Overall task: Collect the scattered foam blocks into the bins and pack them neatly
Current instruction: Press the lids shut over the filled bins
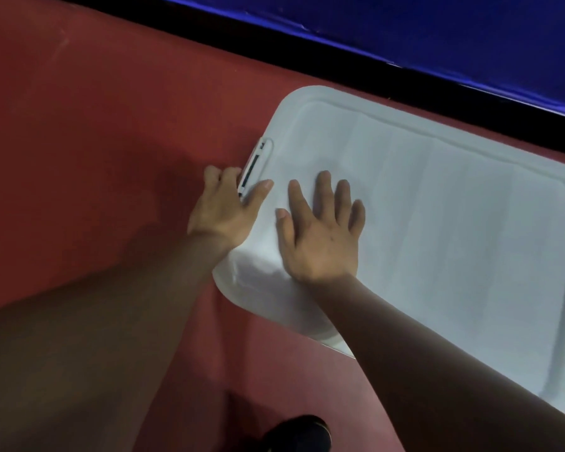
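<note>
A white plastic bin lid (437, 203) covers the bin and fills the right half of the head view, so the bin's contents are hidden. No foam blocks show. My left hand (224, 210) is at the lid's left edge. Its fingers curl round the latch handle (255, 164) and its thumb lies on top of the lid. My right hand (322, 230) lies flat on the lid near that same corner, fingers spread and straight, pressing down.
The bin stands on a red floor mat (95, 125). A black strip (372, 63) and a blue padded wall (437, 24) run along the far side. A dark shoe (297, 433) shows at the bottom edge.
</note>
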A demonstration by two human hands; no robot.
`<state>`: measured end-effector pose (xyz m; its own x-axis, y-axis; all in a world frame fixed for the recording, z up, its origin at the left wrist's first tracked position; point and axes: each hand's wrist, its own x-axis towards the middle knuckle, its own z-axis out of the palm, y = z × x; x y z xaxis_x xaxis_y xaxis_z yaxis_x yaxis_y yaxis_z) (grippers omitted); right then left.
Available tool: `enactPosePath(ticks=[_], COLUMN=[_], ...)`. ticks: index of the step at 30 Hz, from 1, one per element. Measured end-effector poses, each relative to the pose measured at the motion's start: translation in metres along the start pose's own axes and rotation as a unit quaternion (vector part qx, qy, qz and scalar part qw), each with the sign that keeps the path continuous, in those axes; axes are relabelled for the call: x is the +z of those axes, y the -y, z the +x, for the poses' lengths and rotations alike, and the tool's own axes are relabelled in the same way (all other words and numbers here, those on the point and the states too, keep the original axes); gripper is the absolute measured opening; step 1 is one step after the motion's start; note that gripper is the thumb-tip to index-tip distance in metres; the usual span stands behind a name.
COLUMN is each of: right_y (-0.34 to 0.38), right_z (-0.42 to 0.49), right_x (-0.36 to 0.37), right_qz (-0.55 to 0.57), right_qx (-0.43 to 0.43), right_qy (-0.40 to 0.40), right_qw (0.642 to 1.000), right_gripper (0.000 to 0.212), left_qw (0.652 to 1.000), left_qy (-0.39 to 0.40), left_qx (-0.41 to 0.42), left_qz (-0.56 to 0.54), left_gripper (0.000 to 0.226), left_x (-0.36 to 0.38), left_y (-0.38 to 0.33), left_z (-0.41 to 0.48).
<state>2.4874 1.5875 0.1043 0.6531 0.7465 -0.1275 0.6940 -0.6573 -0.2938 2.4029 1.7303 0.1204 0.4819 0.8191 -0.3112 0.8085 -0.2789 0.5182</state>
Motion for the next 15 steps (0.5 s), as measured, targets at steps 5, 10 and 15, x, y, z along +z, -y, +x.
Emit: enactPosePath(ticks=[5,10,15], right_y=[-0.0014,-0.0017,-0.0018], right_z=[-0.0014,-0.0034,-0.0024], right_x=[0.0007,0.0032,0.0007], right_qz=[0.014,0.014,0.010], right_qx=[-0.004,-0.006,-0.008], right_qy=[-0.010,-0.019,0.000], right_qw=[1.000,1.000,1.000], right_gripper=[0.056,0.055,0.057], left_qw=[0.998,0.995,0.986], left_qy=[0.047,0.041,0.041], left_qx=[0.030,0.074,0.093], left_qz=[-0.017,0.052,0.134], left_gripper=[0.092,0.095,0.089], left_x=[-0.0006,0.0025,0.0004], left_y=[-0.0036,-0.0015,-0.0074], left_z=[-0.0018,-0.0025,-0.0051])
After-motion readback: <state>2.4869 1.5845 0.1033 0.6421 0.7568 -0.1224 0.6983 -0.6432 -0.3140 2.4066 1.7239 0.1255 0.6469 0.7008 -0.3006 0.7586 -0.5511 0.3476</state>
